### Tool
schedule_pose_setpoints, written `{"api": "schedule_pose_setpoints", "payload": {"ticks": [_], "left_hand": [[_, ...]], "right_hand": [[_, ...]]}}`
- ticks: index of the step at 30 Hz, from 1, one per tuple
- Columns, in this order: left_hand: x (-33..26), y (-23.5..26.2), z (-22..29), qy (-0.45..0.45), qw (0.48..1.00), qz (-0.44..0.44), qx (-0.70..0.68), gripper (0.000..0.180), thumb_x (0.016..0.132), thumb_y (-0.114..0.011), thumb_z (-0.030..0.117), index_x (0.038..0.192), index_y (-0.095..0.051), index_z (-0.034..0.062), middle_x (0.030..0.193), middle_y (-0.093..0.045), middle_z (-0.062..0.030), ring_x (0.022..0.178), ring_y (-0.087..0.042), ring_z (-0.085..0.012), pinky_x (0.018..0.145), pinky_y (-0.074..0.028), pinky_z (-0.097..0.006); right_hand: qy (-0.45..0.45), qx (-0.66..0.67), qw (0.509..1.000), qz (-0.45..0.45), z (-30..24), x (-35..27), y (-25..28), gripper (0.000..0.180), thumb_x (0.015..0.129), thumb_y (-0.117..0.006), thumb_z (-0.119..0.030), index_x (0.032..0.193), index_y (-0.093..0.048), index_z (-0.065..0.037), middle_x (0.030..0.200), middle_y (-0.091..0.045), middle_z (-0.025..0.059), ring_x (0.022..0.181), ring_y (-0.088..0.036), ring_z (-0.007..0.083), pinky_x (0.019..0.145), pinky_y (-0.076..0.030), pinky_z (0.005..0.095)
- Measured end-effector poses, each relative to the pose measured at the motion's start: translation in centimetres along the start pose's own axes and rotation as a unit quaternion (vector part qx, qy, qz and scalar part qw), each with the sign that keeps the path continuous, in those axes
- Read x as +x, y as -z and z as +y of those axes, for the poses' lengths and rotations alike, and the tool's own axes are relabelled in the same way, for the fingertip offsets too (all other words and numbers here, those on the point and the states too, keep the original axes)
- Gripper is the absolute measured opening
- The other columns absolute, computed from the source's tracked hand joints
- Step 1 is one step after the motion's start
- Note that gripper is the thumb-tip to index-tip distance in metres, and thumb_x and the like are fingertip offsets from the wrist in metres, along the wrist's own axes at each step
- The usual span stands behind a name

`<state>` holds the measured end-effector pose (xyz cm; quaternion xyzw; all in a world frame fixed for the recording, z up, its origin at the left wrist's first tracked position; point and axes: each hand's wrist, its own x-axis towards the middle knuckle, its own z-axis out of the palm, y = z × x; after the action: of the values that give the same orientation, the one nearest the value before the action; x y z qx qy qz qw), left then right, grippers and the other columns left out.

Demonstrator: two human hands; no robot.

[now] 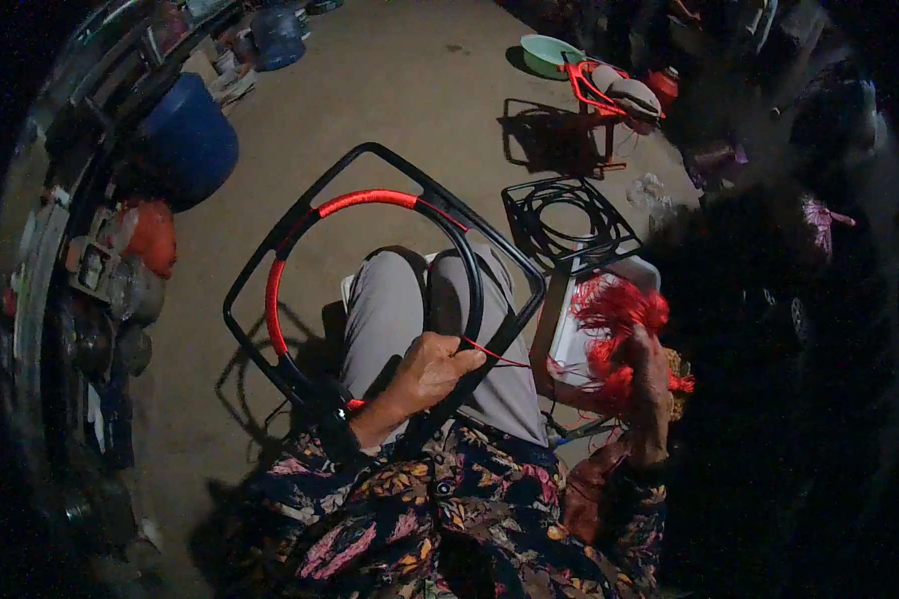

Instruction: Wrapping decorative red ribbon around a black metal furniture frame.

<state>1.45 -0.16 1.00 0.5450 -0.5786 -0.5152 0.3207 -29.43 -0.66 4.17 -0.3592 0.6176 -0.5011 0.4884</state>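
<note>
A black frame (514, 258), diamond-like with rounded corners and a round inner ring, rests over my lap. Red cord (368, 197) is wound tightly round two stretches of the ring, at its top and left. My left hand (432, 374) is closed on the ring's lower right part. From its fingers a thin red strand (499, 356) runs off to the right. My right hand (651, 374) is at a loose bunch of red cord (624, 311) over a white tray (571, 344). It looks closed on the cord, though the strands partly cover its fingers.
More black frames (569, 215) lie stacked beyond the tray. Farther off stand a red-framed seat (599, 95) with items on it and a pale green basin (549, 57). A blue tub (190, 140) and an orange-red bag (150, 238) are at the left. The right side is dark.
</note>
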Motion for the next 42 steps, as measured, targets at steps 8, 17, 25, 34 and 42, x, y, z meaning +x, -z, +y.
{"api": "schedule_pose_setpoints", "payload": {"ticks": [8, 17, 25, 34, 42], "left_hand": [[0.2, -2.0, 1.5, -0.153, 0.976, 0.045, 0.15, 0.034, 0.078, -0.067, 0.028, 0.066, -0.055, -0.0016, 0.057, -0.052, -0.0185, 0.051, -0.052, -0.0322, 0.048, -0.038, -0.041], [-0.3, -2.9, 2.2, -0.109, 0.97, 0.078, 0.201, 0.024, 0.078, -0.057, 0.018, 0.065, -0.053, -0.0013, 0.062, -0.054, -0.023, 0.06, -0.055, -0.0417, 0.055, -0.042, -0.048], [-0.6, -2.5, 0.5, -0.11, 0.966, 0.105, 0.209, 0.017, 0.075, -0.052, 0.013, 0.067, -0.051, -0.0016, 0.061, -0.052, -0.0242, 0.06, -0.055, -0.0419, 0.055, -0.042, -0.049], [-0.3, -2.6, 1.6, -0.063, 0.982, 0.038, 0.176, 0.018, 0.075, -0.053, 0.015, 0.067, -0.051, -0.0012, 0.064, -0.054, -0.0232, 0.061, -0.054, -0.0416, 0.056, -0.044, -0.047], [-0.1, -4.0, -2.3, -0.081, 0.976, 0.056, 0.196, 0.018, 0.066, -0.057, 0.013, 0.064, -0.056, -0.0046, 0.073, -0.058, -0.0296, 0.072, -0.059, -0.0446, 0.066, -0.047, -0.052]], "right_hand": [[0.159, -0.142, 0.966, -0.143, -3.7, -1.7, -7.5, 0.041, 0.083, -0.063, -0.012, 0.119, -0.047, -0.001, 0.099, -0.06, 0.0115, 0.085, -0.059, 0.0177, 0.079, -0.047, 0.03], [0.385, -0.447, 0.807, -0.039, -2.5, -0.2, -12.1, 0.022, 0.072, -0.066, -0.006, 0.089, -0.053, -0.002, 0.08, -0.056, 0.0192, 0.077, -0.056, 0.0399, 0.066, -0.046, 0.0436], [0.262, -0.305, 0.864, -0.303, 0.5, 3.2, -12.4, 0.051, 0.074, -0.059, -0.004, 0.123, -0.046, 0.001, 0.107, -0.058, 0.0192, 0.1, -0.056, 0.0334, 0.086, -0.045, 0.0376], [0.058, -0.043, 0.886, -0.458, -0.1, 5.6, -11.9, 0.052, 0.078, -0.055, -0.005, 0.128, -0.044, -0.001, 0.117, -0.055, 0.0078, 0.105, -0.048, 0.0133, 0.088, -0.041, 0.0317], [0.482, -0.573, 0.653, -0.116, -4.8, -0.4, -15.5, 0.04, 0.068, -0.065, -0.014, 0.107, -0.059, -0.008, 0.115, -0.054, 0.0112, 0.105, -0.049, 0.0296, 0.09, -0.039, 0.0403]]}}
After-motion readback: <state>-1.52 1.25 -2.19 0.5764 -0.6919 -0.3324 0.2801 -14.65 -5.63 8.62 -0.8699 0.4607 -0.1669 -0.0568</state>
